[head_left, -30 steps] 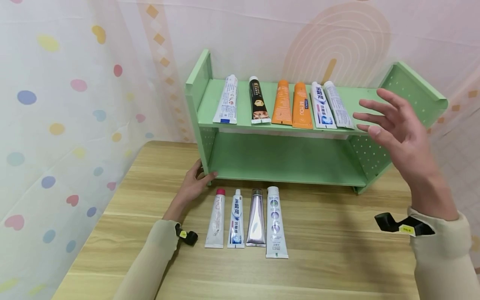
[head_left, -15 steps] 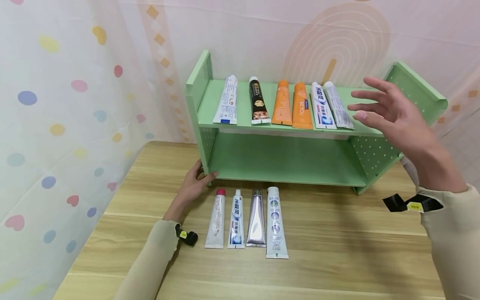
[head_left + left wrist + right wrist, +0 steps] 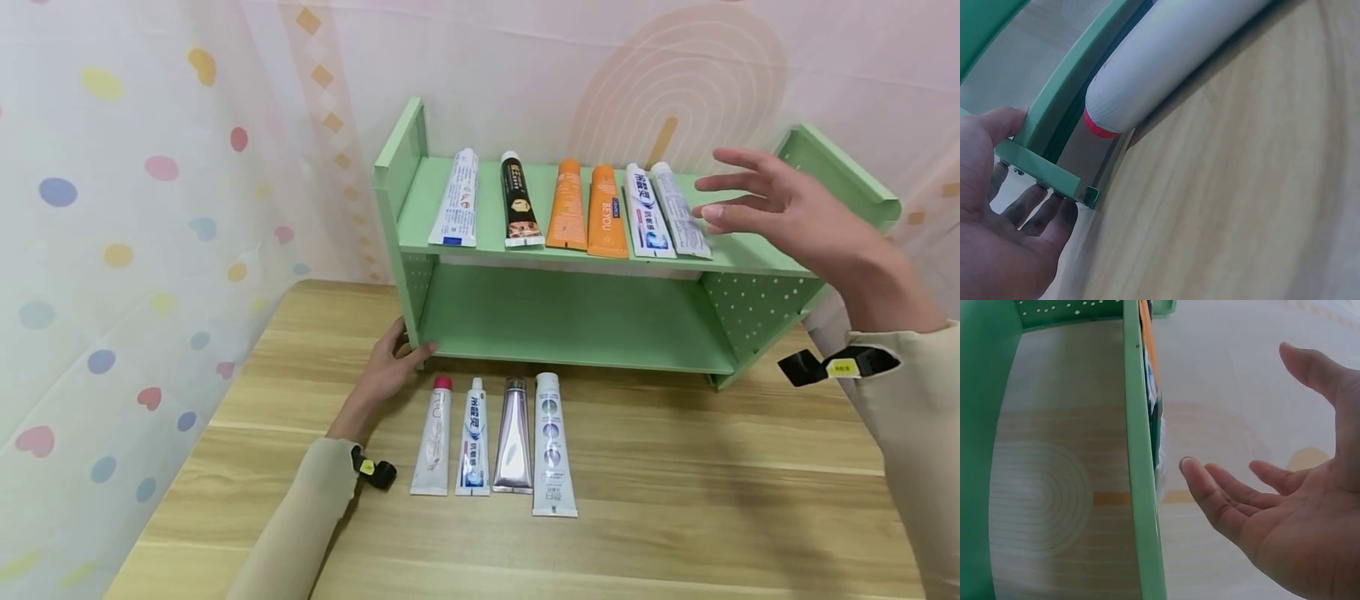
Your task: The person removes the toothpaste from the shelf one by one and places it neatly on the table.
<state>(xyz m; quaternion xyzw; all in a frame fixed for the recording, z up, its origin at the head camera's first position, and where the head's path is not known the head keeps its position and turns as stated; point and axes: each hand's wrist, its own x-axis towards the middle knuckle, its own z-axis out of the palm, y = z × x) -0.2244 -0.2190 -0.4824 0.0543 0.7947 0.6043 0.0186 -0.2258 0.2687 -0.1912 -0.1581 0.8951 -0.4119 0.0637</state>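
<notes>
The left hand grips the green shelf at its lower left front corner, thumb in front and fingers behind, while the right hand, released and holding nothing, hovers over the shelf's right end with fingers spread, near the grey-printed tube, whose fine text is too small to read. On top of the shelf, from its left end, lie a blue-tipped white tube with tiny lines of print, a black tube with gold characters I cannot make out, a plainer orange tube with faint small print, an orange tube marked BE YOU beside a dark blue patch, then a white tube reading 冷酸灵 抗敏感, just left of the grey-printed one. In front of the shelf, on the table, lie a pink-capped tube with faint lettering, a second 冷酸灵 抗敏感 tube, a shiny silver tube and a large white tube with three round emblems and upside-down characters near its flat end
</notes>
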